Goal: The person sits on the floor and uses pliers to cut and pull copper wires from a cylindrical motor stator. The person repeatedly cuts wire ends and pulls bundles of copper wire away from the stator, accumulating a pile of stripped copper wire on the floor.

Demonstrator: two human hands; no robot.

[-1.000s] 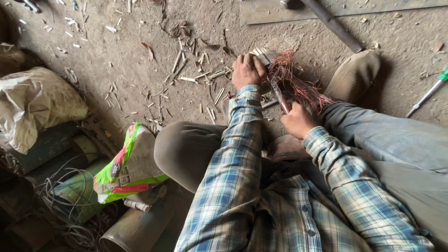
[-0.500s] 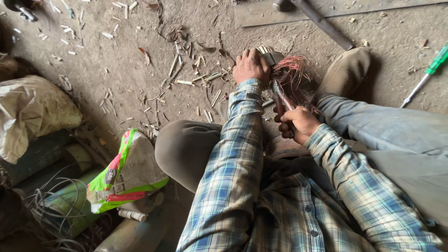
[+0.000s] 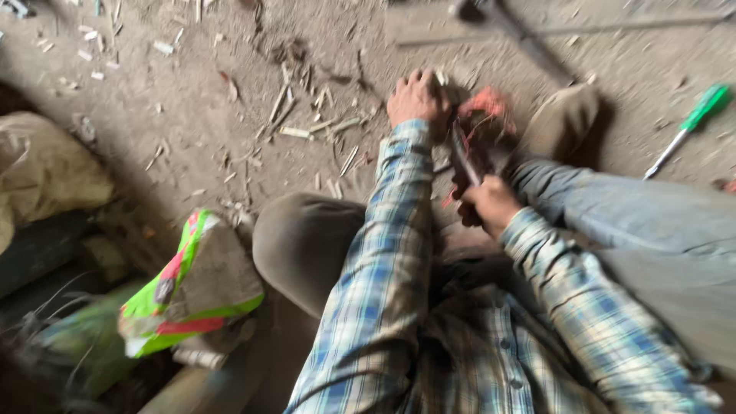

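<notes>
The picture is blurred by motion. My left hand (image 3: 416,98) presses down on a bundle of reddish copper wire (image 3: 484,115) on the dusty floor, gripping its near end. My right hand (image 3: 487,203) is closed round the handle of a dark metal tool (image 3: 462,157) whose tip reaches into the wire. Both arms wear a blue checked shirt. My bent knees sit on either side, and my foot (image 3: 563,119) rests just right of the wire.
A green-handled screwdriver (image 3: 686,126) lies on the floor at far right. A green and red sack (image 3: 195,287) sits at lower left, a pale sack (image 3: 46,172) at far left. Short wire scraps (image 3: 307,126) litter the ground; a metal bar (image 3: 529,42) crosses the top.
The view has shifted and blurred. My right hand has drawn back slightly towards me with the tool, and the wire bundle looks more bunched under my left hand.
</notes>
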